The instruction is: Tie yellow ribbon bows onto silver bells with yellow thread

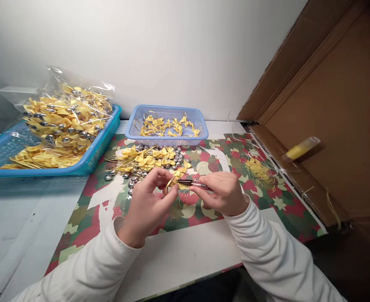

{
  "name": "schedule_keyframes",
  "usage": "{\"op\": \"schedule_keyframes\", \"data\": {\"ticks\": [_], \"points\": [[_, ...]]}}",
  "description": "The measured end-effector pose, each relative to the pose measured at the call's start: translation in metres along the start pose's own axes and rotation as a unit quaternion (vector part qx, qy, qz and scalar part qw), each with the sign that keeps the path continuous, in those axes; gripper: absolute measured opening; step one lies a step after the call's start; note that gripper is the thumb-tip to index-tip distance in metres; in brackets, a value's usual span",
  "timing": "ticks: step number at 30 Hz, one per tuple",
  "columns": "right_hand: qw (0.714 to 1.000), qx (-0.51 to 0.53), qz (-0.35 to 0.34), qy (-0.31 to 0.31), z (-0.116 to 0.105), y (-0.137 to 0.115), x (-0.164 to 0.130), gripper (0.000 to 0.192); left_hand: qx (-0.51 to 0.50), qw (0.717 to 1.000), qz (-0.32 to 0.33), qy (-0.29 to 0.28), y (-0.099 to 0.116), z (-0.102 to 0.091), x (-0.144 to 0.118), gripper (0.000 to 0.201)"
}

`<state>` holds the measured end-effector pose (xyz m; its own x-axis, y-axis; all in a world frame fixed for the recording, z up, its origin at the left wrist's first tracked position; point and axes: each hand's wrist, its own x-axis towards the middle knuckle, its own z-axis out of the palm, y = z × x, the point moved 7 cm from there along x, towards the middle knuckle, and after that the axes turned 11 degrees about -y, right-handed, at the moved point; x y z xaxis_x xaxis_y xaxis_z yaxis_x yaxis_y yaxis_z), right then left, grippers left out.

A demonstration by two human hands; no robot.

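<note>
Nearest my camera were the two white long sleeves, and just past them my hands met over the red, green and cream camouflage-patterned paper mat (267, 201) that covered the white tabletop (178, 256).

Going by size, the flattened brown cardboard sheet (336, 105) leaned at my right with a small yellow glue tube (300, 149) resting on it. At my left sat the large blue plastic basket (90, 157) holding a clear plastic bag of yellow bows with silver caps (65, 117). Farther back stood the small pale-blue mesh basket (200, 131) with a few finished yellow bows inside. In front of it lay a loose heap of yellow ribbon bows, gold loops and silver beads (150, 161), and a small tangle of yellow thread scraps (260, 170) lay to the right.

My left hand (147, 205) pinched a small yellow satin ribbon bow with a thin gold cord loop (172, 181) between thumb and forefinger, fingers nearly closed on it, above the mat's middle. My right hand (224, 193) gripped slim metal tweezers (193, 183) narrowly, with their tips reaching the bow; whether the tips actually clamped the cord I could not tell.

I judged the bow to be almost weightless, soft and easily crushed, its satin slippery and the cord springy. It seemed best held lightly at the centre knot, not by the wings.
</note>
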<state>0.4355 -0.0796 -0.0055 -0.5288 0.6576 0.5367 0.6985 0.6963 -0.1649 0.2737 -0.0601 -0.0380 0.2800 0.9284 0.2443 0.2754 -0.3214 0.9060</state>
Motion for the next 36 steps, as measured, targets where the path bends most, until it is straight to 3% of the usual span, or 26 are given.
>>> {"op": "schedule_keyframes", "data": {"ticks": [11, 28, 32, 36], "points": [[1.0, 0.007, 0.006, 0.01, 0.0, 0.002, 0.0, 0.031, 0.062, 0.998, 0.004, -0.019, 0.002, 0.001, 0.002, 0.009], [0.999, 0.039, 0.02, -0.011, 0.006, 0.005, -0.001, 0.038, 0.054, 0.998, -0.008, -0.024, -0.002, 0.001, 0.002, 0.009], [0.992, 0.095, 0.089, 0.005, 0.003, 0.02, -0.003, 0.036, 0.029, 0.999, -0.029, -0.029, -0.005, 0.003, 0.003, 0.009], [0.963, 0.095, 0.249, 0.024, 0.002, 0.053, -0.009, 0.036, -0.015, 0.998, -0.052, -0.034, -0.01, 0.005, 0.003, 0.013]]}}
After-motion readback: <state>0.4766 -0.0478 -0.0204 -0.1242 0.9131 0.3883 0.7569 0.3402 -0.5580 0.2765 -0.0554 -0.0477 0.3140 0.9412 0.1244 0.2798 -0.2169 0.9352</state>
